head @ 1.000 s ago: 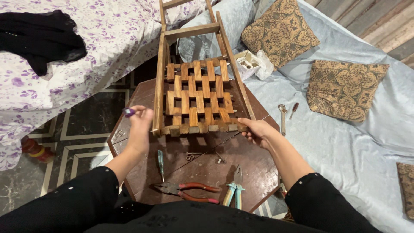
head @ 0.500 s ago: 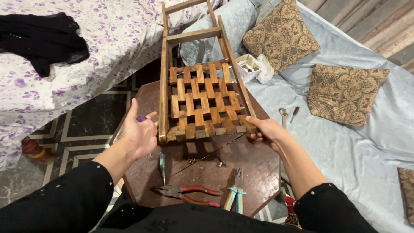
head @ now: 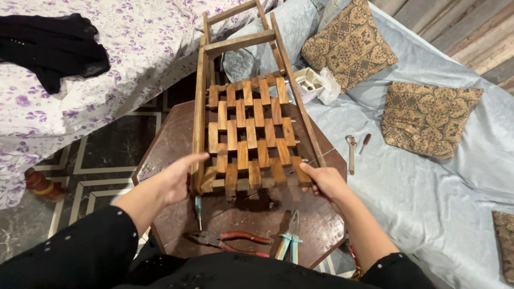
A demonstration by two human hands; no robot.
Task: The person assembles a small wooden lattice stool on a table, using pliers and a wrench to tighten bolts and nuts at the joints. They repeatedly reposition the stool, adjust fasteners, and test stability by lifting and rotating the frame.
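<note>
Hands (head: 176,182) on wooden lattice frame (head: 249,134)

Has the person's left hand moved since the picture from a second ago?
Yes. The left hand has come down and to the right against the wooden frame's side rail, from beside it to lying open on its lower end.

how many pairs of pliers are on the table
2: red-handled pliers at the table's near edge, blue-handled pliers just right of them. Others may be hidden under the wooden frame.
</note>
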